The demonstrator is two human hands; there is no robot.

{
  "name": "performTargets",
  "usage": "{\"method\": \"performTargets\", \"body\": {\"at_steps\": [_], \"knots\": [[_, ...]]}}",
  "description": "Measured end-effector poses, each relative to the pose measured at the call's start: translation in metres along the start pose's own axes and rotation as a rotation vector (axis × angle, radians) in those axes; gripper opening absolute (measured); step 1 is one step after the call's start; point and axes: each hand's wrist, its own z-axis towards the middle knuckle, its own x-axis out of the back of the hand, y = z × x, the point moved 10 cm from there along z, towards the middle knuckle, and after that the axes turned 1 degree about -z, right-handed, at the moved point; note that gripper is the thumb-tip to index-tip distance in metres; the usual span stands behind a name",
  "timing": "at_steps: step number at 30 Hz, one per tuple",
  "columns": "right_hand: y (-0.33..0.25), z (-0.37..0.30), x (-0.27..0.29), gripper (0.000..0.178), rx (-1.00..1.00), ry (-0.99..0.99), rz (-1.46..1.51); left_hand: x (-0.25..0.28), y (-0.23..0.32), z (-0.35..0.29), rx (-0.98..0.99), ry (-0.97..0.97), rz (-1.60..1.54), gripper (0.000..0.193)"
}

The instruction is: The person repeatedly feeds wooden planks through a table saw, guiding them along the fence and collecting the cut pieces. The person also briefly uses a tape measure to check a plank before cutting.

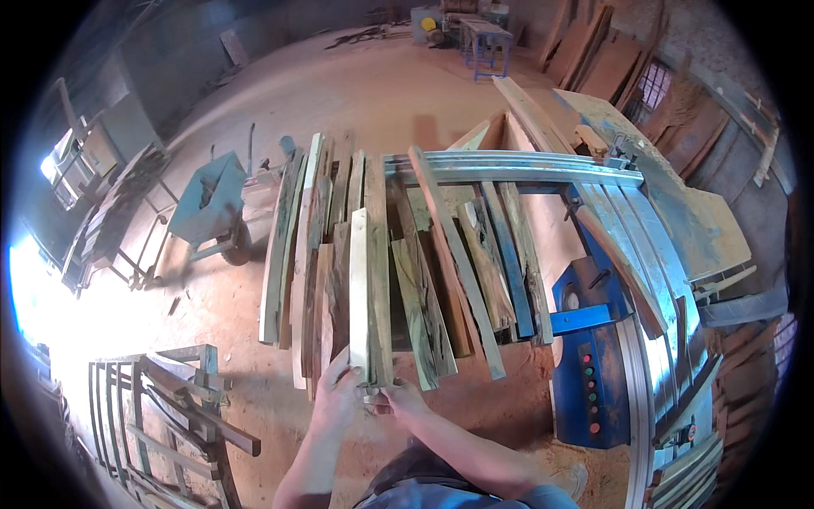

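Observation:
A pale, squared wood strip lies lengthwise on a row of rough strips in front of me. My left hand is closed around its near end from the left. Just right of it runs a longer brownish strip. My right hand is closed at the near ends of these two strips, its fingers partly hidden; whether it grips one or both is unclear. Several bark-edged strips lie to the right, with a slanting reddish strip across them. More strips lie to the left.
To the right stands a blue saw machine with a metal sliding table and a button panel. A teal wheeled cart stands at left, and a metal rack with wood pieces at lower left. Boards lean on the far right wall.

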Motion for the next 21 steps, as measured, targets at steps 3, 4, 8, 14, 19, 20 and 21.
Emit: {"method": "performTargets", "body": {"at_steps": [3,4,8,14,19,20,21], "knots": [[-0.042,-0.038,-0.007,0.033,0.006,0.017,-0.004,0.006,0.013,-0.007,-0.046,-0.001,-0.104,0.046],[-0.056,-0.046,-0.001,0.035,0.025,0.019,0.016,0.000,0.017,-0.006,-0.045,-0.005,-0.109,0.047],[-0.094,-0.075,0.042,0.039,0.081,0.119,0.111,-0.011,0.025,0.000,-0.047,-0.005,-0.135,0.049],[-0.132,-0.093,0.079,0.045,0.155,0.000,0.191,-0.010,-0.007,0.023,-0.001,0.021,-0.045,0.050],[-0.128,-0.090,0.074,0.054,0.090,-0.257,0.628,-0.026,-0.011,0.055,-0.273,0.138,0.688,0.060],[-0.126,-0.090,0.070,0.056,0.048,-0.357,0.764,-0.032,-0.017,0.058,-0.113,0.108,0.850,0.056],[-0.122,-0.089,0.073,0.058,0.031,-0.362,0.818,-0.038,-0.020,0.064,-0.217,0.114,1.066,0.053]]}}
